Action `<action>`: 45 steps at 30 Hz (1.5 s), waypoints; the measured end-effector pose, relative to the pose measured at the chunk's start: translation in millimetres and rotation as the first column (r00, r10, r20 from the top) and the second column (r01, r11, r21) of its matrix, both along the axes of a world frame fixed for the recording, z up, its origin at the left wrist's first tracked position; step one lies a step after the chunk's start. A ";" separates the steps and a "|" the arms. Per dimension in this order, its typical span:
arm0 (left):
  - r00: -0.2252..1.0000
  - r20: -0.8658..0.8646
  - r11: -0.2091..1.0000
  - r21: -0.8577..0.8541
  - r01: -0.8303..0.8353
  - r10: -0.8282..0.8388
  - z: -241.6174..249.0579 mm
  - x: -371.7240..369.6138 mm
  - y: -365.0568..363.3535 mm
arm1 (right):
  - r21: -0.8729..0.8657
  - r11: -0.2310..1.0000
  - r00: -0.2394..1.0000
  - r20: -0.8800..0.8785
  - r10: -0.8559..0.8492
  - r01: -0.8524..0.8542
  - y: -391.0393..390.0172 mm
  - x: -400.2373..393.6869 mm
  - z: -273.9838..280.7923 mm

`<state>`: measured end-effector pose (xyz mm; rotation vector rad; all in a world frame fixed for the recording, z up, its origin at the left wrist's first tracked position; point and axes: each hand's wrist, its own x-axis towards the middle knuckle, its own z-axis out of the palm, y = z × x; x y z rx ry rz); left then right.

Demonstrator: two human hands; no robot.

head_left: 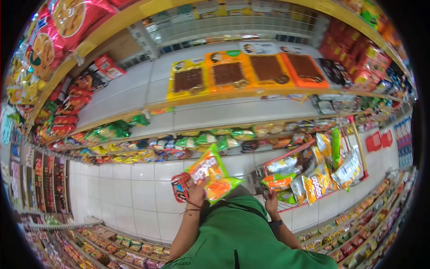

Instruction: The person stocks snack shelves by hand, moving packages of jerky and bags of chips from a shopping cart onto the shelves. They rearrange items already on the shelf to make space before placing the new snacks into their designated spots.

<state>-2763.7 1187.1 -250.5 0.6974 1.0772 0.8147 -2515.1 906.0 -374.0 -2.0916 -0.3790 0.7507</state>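
My left hand is closed on the edge of a green and orange snack bag, held up in front of my body. Just left of that hand shows a small red object with a lattice look, partly covered by the hand and bag. At the near left edge of a red-rimmed shopping cart is my right hand, its fingers curled at the rim. Inside the cart lie several snack bags, among them an orange and white one and a silver one.
Ahead stands a shelf with four large flat packs side by side on one level. Rows of snack bags fill the lower levels. White floor tiles extend to the left. More stocked shelves line the aisle behind me.
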 end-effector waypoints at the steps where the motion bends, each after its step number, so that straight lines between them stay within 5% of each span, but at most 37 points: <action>1: 0.998 0.004 0.997 -0.038 0.067 -0.067 8.7 2.6 4.7 | -0.070 0.994 0.994 -0.073 0.083 -0.088 4.0 5.3 8.7; 5: 0.942 -0.234 0.959 0.095 0.267 -0.239 47.9 24.6 30.7 | -0.259 0.866 0.897 0.001 0.442 -0.427 45.6 26.4 60.3; 6: 0.929 -0.278 0.948 0.134 0.288 -0.243 53.2 30.5 38.9 | -0.032 0.938 0.920 -0.211 0.331 -0.345 83.3 24.3 129.9; 7: 0.935 -0.198 0.919 0.208 0.335 -0.295 58.7 36.4 47.8 | -0.053 0.936 0.849 -0.441 0.291 -0.349 90.0 39.3 97.2; 8: 0.900 -0.238 0.880 0.227 0.418 -0.366 67.6 39.4 58.2 | 0.110 0.971 0.796 -0.558 0.236 -0.211 119.6 35.1 134.3; 9: 0.858 -0.275 0.834 0.240 0.497 -0.433 79.0 43.2 66.4 | 0.104 0.967 0.788 -0.561 0.252 -0.234 146.7 29.5 175.5; 11: 0.836 -0.287 0.819 0.215 0.533 -0.469 116.0 55.7 77.7 | 0.436 0.888 0.698 -0.590 0.406 -0.147 197.0 20.5 233.8; 14: 0.796 -0.298 0.703 0.373 0.605 -0.527 101.1 62.1 98.2 | 0.461 0.814 0.781 -0.335 0.528 -0.353 251.2 14.7 210.9; 17: 0.787 -0.289 0.715 0.330 0.617 -0.546 101.2 52.1 108.6 | 0.347 0.834 0.744 -0.387 0.545 -0.430 275.4 18.1 210.2; 22: 0.842 -0.224 0.769 0.343 0.539 -0.490 105.4 36.1 119.8 | 0.512 0.819 0.704 -0.480 0.524 -0.261 294.4 -3.0 213.3; 27: 0.841 -0.295 0.750 0.384 0.539 -0.453 86.6 8.1 137.1 | 0.457 0.868 0.726 -0.526 0.442 -0.197 317.3 -23.0 214.0; 29: 0.775 -0.303 0.772 0.160 0.615 -0.554 105.2 -12.3 146.1 | 0.402 0.906 0.757 -0.550 0.353 -0.130 324.5 -33.7 219.8; 32: 0.813 -0.305 0.796 0.215 0.566 -0.496 83.7 -33.2 153.5 | 0.302 0.949 0.765 -0.588 0.263 -0.094 335.9 -58.6 216.8; 33: 0.826 -0.268 0.807 0.209 0.553 -0.496 69.5 -36.8 157.1 | 0.316 0.938 0.717 -0.622 0.316 -0.140 339.3 -63.9 212.7; 35: 0.864 -0.281 0.726 0.468 0.504 -0.418 29.7 -48.7 163.9 | 0.379 0.847 0.719 -0.458 0.522 -0.374 337.5 -75.1 197.9; 37: 0.825 -0.303 0.816 0.198 0.544 -0.477 56.9 -62.0 163.2 | 0.157 0.911 0.838 -0.356 0.413 -0.382 338.9 -104.3 237.5; 38: 0.816 -0.275 0.809 0.173 0.562 -0.508 41.2 -70.9 163.8 | 0.287 0.896 0.854 -0.306 0.420 -0.338 333.3 -113.1 220.1; 42: 0.788 -0.164 0.799 0.003 0.601 -0.593 35.7 -107.1 171.6 | 0.237 0.966 0.923 -0.338 0.183 -0.105 303.3 -124.9 203.3; 45: 0.706 -0.327 0.699 0.162 0.696 -0.627 18.0 -145.2 187.2 | 0.334 0.915 0.939 -0.325 -0.114 0.227 252.8 -101.5 193.4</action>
